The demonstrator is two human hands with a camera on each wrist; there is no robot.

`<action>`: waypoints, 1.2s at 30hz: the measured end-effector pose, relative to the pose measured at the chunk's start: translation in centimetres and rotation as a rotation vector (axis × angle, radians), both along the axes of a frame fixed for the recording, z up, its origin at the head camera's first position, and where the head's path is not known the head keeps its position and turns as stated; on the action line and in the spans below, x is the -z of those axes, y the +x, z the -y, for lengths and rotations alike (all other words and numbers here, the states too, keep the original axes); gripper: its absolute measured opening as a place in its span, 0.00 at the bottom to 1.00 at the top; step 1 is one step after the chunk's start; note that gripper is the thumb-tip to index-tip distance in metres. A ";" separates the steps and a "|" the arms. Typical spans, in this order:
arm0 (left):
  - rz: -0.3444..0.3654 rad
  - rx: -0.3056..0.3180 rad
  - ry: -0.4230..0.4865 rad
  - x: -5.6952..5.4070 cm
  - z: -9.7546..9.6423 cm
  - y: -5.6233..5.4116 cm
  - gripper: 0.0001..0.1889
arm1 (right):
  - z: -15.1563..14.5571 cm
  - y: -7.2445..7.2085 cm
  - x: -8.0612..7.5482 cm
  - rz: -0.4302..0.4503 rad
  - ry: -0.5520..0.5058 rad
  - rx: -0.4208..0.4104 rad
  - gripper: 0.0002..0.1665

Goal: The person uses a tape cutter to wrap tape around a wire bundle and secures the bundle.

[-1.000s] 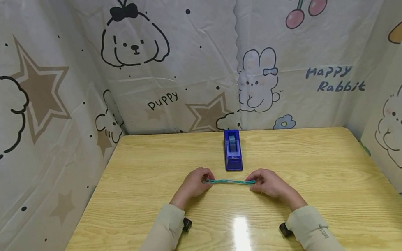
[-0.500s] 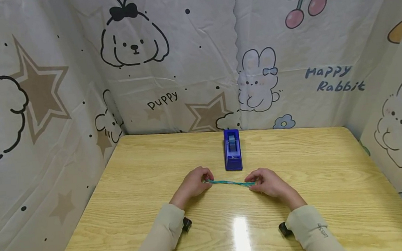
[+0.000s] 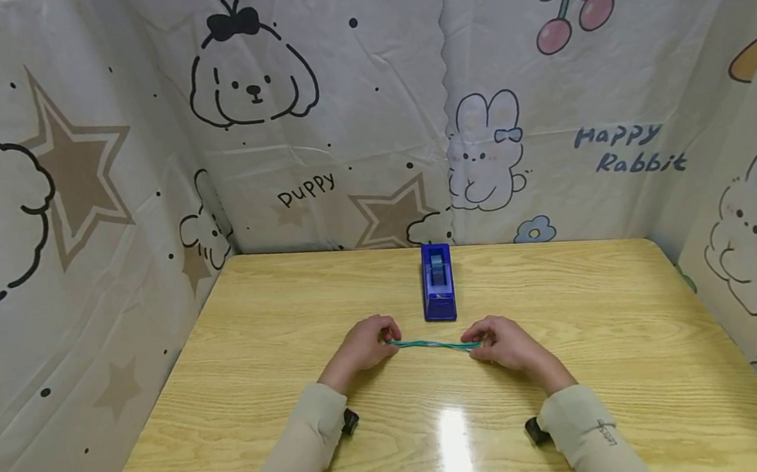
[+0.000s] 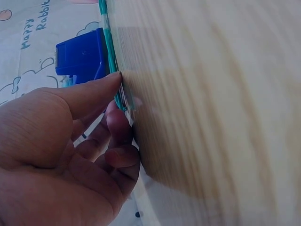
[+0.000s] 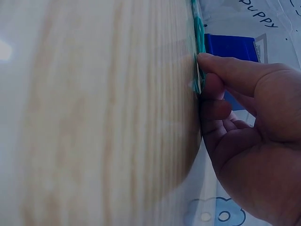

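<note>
A thin bundle of teal cord (image 3: pixel 430 344) stretches between the two hands, low over the table. My left hand (image 3: pixel 367 343) pinches its left end between thumb and fingers. At the right end, my right hand (image 3: pixel 505 342) pinches it the same way. In the left wrist view the teal cord (image 4: pixel 109 44) shows as several strands side by side, with a pale band (image 4: pixel 105 20) across them. Loose loop ends poke out past the thumb in the right wrist view, where the cord (image 5: pixel 200 35) runs upward. Fingertips hide parts of both ends.
A blue tape dispenser (image 3: pixel 437 284) with a roll in it stands just beyond the hands, near the back of the wooden table (image 3: pixel 273 295). Printed curtains (image 3: pixel 337 116) enclose the table at the back and both sides. Light glares off the front of the tabletop.
At the right hand, the cord strands have spread slightly apart and sit a touch lower than a second ago. Both hands stay nearly in place, and the dispenser has not moved.
</note>
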State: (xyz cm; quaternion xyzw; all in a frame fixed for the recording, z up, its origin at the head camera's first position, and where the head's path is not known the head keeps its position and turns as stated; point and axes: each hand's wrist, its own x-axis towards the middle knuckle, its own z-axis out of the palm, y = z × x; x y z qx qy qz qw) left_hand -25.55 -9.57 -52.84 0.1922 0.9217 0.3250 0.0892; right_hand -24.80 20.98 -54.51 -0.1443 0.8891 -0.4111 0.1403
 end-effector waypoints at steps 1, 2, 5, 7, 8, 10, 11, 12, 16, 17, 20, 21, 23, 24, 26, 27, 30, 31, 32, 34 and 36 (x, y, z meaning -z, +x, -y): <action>0.002 -0.001 -0.001 0.0 0.0 0.0 0.07 | 0.0 0.0 0.0 -0.001 0.001 0.001 0.12; 0.004 -0.004 -0.002 -0.1 0.0 0.0 0.07 | 0.0 0.0 0.0 -0.003 0.002 0.002 0.12; 0.008 -0.005 -0.003 -0.1 0.1 0.1 0.06 | 0.1 0.1 -0.1 -0.001 -0.002 0.004 0.12; 0.010 -0.004 0.001 -0.1 0.1 0.1 0.06 | 0.2 0.2 -0.1 0.003 -0.006 0.005 0.12; 0.011 -0.004 0.004 0.0 0.1 0.0 0.06 | 0.2 0.3 -0.1 0.005 -0.008 0.006 0.12; 0.008 0.000 0.012 0.1 0.2 0.0 0.07 | 0.2 0.3 -0.1 0.008 -0.009 0.006 0.12; 0.007 0.000 0.015 0.1 0.2 0.0 0.07 | 0.1 0.3 -0.1 0.009 -0.011 0.005 0.12; 0.004 0.000 0.017 0.1 0.2 0.0 0.07 | 0.2 0.4 -0.1 0.008 -0.010 0.005 0.12; -0.002 0.001 0.015 0.2 0.2 0.0 0.07 | 0.2 0.3 -0.2 0.002 -0.012 0.004 0.11; -0.003 0.000 0.014 0.2 0.2 -0.1 0.07 | 0.2 0.3 -0.2 0.001 -0.012 0.004 0.11; -0.003 0.001 0.015 0.3 0.2 -0.2 0.07 | 0.2 0.3 -0.1 0.003 -0.013 0.008 0.11; -0.003 0.002 0.015 0.3 0.2 -0.2 0.07 | 0.2 0.3 -0.1 0.003 -0.011 0.010 0.11; -0.002 0.002 0.015 0.3 0.3 -0.2 0.07 | 0.2 0.3 -0.1 0.002 -0.007 0.013 0.11; 0.000 0.002 0.016 0.3 0.3 -0.2 0.07 | 0.2 0.4 -0.2 0.001 -0.006 0.015 0.11; 0.001 0.001 0.013 0.4 0.3 -0.2 0.07 | 0.3 0.4 -0.2 0.001 -0.001 0.020 0.11; 0.002 0.000 0.010 0.4 0.3 -0.2 0.07 | 0.3 0.4 -0.2 0.003 0.000 0.022 0.11; 0.004 -0.002 0.001 0.4 0.3 -0.2 0.06 | 0.3 0.5 -0.2 0.007 0.003 0.030 0.11; 0.005 -0.003 -0.002 0.3 0.3 -0.2 0.06 | 0.3 0.5 -0.2 0.011 0.004 0.033 0.11; 0.008 -0.005 -0.004 0.3 0.4 -0.2 0.06 | 0.3 0.6 -0.3 0.015 0.003 0.036 0.11; 0.010 -0.011 -0.007 0.1 0.5 -0.2 0.05 | 0.3 0.6 -0.3 0.018 0.000 0.036 0.11; 0.013 -0.018 -0.008 -0.1 0.6 -0.2 0.04 | 0.2 0.6 -0.4 0.024 -0.006 0.041 0.11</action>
